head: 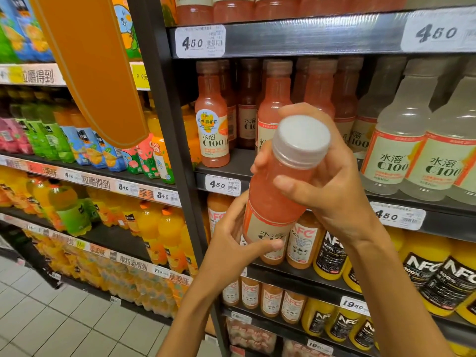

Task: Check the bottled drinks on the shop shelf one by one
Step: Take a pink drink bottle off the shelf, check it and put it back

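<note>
In front of a shop shelf [322, 38] of bottled drinks, a person holds one pink bottle [273, 197] off the shelf with both hands, its long axis tilted so the grey cap [301, 140] leans near and to the right, the base down and left. At left, a neighbouring rack carries orange and green drinks over tags reading 3.40. The left hand [231, 251] cups the bottle's lower end, thumb across a label that partly reads C100. The right hand [327, 181] wraps the neck just under the cap, fingers curled round it. Behind, the gap it probably came from sits among matching pink bottles [212, 124] marked "水溶 C100", price tags 4.50. Farther right stand pale C100 bottles [396, 150]; below, NFC juice bottles [332, 253].
</note>
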